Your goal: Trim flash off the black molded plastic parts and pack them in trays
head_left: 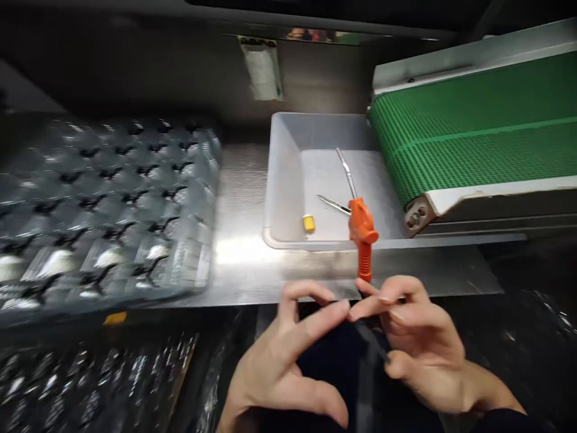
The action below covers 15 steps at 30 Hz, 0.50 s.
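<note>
One orange piece (362,225) of smooth, bright plastic stands upright above a person's two hands, in front of one plastic bin (282,180) in the head camera's view. Its upper part is bulky and angular, with a rounded knob jutting to one side; below, it narrows to a ribbed neck, beneath which a dark, blurred strip (373,340) runs down toward the thumb.

The right hand (421,343), half-curled, holds the piece by its dark lower end, the exact grip lost to blur. The left hand (288,361) is wide, its thumb well apart from the fingers and one fingertip close beside those of the right; whether the two touch cannot be told.

Inside the translucent bin lie one small yellow block (309,223) and two slim metal pieces (334,204), both running behind the orange plastic, so that whether they join is hidden. The bin rests on a metal table (243,240), between one green conveyor belt (478,126) at picture right and one clear molded tray (103,210) at picture left, its many pockets showing dark shapes too blurred to count. One pale sheet (262,71) hangs on the back wall.
</note>
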Available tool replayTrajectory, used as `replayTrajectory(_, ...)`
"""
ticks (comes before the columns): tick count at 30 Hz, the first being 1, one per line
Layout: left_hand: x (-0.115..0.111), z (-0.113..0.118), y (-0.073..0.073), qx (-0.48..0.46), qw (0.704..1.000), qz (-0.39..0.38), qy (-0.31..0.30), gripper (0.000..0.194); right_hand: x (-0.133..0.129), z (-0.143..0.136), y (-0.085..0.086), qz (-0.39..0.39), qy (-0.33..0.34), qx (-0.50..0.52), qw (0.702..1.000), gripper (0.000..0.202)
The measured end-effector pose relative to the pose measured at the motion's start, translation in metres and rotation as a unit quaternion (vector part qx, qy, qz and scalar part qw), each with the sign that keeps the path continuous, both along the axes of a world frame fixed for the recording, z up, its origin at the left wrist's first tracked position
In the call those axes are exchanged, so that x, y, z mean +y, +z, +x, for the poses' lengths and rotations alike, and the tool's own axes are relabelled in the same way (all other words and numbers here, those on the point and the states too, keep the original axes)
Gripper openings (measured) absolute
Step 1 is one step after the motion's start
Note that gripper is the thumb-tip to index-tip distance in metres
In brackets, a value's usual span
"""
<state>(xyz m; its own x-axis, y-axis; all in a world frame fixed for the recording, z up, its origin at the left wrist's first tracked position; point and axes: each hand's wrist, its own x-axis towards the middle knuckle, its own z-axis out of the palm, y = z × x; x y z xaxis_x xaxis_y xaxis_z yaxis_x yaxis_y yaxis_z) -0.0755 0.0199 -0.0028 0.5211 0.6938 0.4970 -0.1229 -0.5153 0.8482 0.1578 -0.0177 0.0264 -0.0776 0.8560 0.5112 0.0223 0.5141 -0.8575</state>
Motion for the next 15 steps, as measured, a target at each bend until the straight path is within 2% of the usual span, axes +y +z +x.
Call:
replayTrajectory(2,-0.003,0.003,0.005,-0.005,0.999,0.037,0.005,0.092,0.011,-0.030,-0.003,-0.029,0.028,0.054,0.998,0.053)
replayTrajectory(4,-0.004,0.006,0.010,0.010,0.997,0.054,0.046,0.070,0.014,-0.045,-0.008,-0.059,0.036,0.086,0.994,0.054)
replayTrajectory(7,-0.004,0.009,0.010,0.021,0.992,0.041,0.118,0.038,0.018,-0.046,-0.016,-0.092,0.054,0.078,0.991,0.052)
replayTrajectory(10,-0.004,0.013,-0.001,-0.055,0.984,-0.062,0.158,0.031,0.036,-0.036,-0.017,-0.069,0.067,0.009,0.995,0.046)
replayTrajectory(13,-0.005,0.018,-0.012,-0.185,0.943,-0.208,0.183,0.038,0.063,-0.025,-0.010,-0.038,0.052,-0.071,0.995,0.039)
replayTrajectory(15,-0.007,0.020,-0.014,-0.218,0.923,-0.260,0.180,0.041,0.077,-0.018,-0.003,-0.067,0.057,-0.122,0.989,0.036)
